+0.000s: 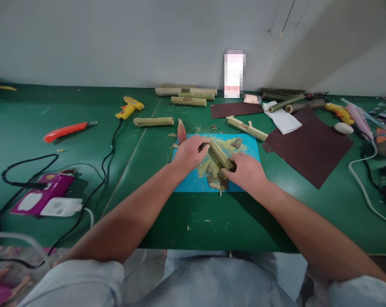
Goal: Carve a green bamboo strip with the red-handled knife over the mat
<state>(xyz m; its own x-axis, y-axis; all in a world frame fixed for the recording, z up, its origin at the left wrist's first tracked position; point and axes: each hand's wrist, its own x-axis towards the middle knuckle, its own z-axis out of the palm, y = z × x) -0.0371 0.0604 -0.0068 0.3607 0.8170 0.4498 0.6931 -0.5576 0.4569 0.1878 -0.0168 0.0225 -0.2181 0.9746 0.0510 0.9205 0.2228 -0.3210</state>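
Between my two hands is a bamboo tube (220,153), held tilted above a blue sheet (188,183). My left hand (193,150) grips its upper left end, fingers closed round it. At the lower right end my right hand (246,169) is closed on the tube too. Sawdust and broken bits of brown sandpaper-like scrap (214,175) lie on the sheet beneath. Just beyond my left hand, a reddish-brown pointed piece (181,131) rests at the sheet's edge. A notched bamboo tube (247,128) lies past the sheet's far right corner.
On the left are a red utility knife (70,130), a yellow glue gun (129,108) with a black cord, and a purple power strip (47,192). More bamboo tubes (188,101) line the wall. To the right lie dark brown sheets (311,149), white paper (282,117) and a cable (361,179).
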